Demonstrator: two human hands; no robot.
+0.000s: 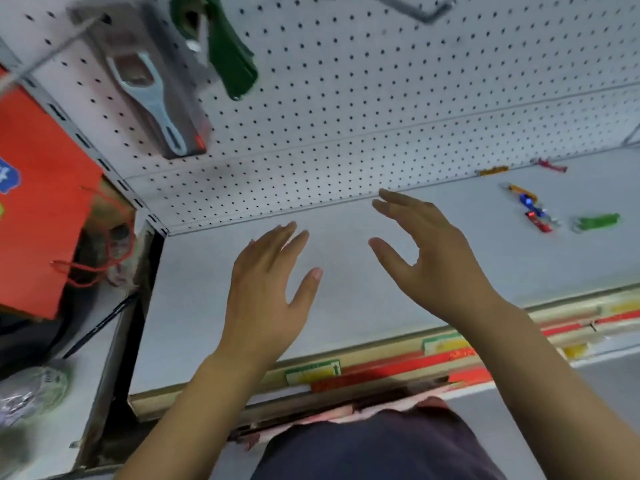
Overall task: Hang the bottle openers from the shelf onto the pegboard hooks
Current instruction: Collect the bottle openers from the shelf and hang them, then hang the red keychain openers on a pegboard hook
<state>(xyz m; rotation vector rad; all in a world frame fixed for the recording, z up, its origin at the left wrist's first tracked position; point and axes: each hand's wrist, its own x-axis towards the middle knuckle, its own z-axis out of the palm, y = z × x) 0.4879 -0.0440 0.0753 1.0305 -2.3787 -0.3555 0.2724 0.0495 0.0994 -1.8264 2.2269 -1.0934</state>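
Hands (266, 289) (433, 258) over grey shelf (214, 323); apparently openers (535, 211); pegboard (346, 81)

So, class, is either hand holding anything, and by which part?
Nothing is held: the left hand and right hand are both open above the shelf, fingers spread.

Left hand (266, 282) and right hand (440, 258) bare; forearms (194, 403) bare; dark navy garment (374, 452) below.

My head view is evenly and brightly lit, with faint shadows only. Motion blur smears the hanging green bottle opener (221, 46) and the pegboard (381, 81) top; straight shelf (346, 299) edges bow toward the frame borders.
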